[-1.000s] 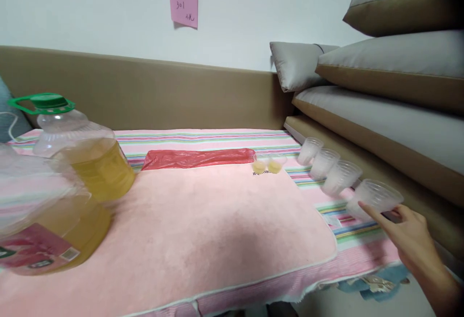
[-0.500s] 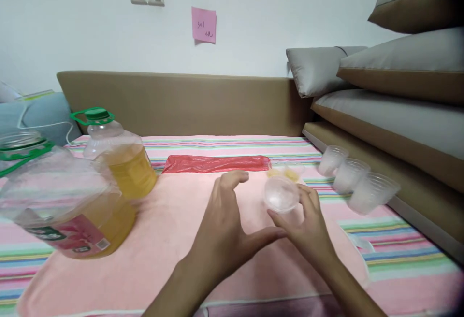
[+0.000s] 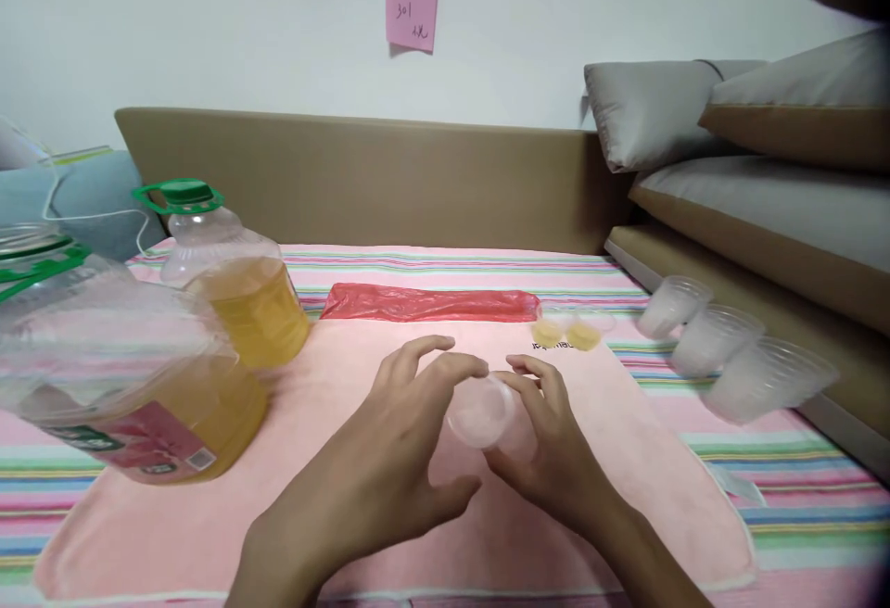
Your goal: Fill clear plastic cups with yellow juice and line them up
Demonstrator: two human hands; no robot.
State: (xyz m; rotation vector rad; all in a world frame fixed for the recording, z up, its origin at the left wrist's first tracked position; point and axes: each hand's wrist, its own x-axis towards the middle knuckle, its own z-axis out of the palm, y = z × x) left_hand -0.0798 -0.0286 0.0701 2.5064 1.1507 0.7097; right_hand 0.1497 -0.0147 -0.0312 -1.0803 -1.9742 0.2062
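A small clear plastic cup (image 3: 478, 413) is held above the pink mat, tilted so that one round end faces me. My right hand (image 3: 556, 446) grips it from the right, thumb low and fingers behind the rim. On the other side, my left hand (image 3: 389, 441) is curved with thumb and fingers wide apart. Its index fingertip comes close to the cup's upper edge; whether it touches I cannot tell. Farther back, two small clear cups (image 3: 582, 337) hold a yellow liquid.
Two large bottles of yellow liquid stand at left: an uncapped one (image 3: 229, 423) in front, a green-capped one (image 3: 278, 311) behind. A red plastic bag (image 3: 431, 304) lies along the back of the pink mat (image 3: 209, 543). Stacks of clear cups (image 3: 757, 381) lean near cushions (image 3: 779, 200) at right.
My right hand has brought the cup left and slightly down, toward my left hand. The left hand has moved slightly, its fingers now beside the cup. The head view has tilted down a little.
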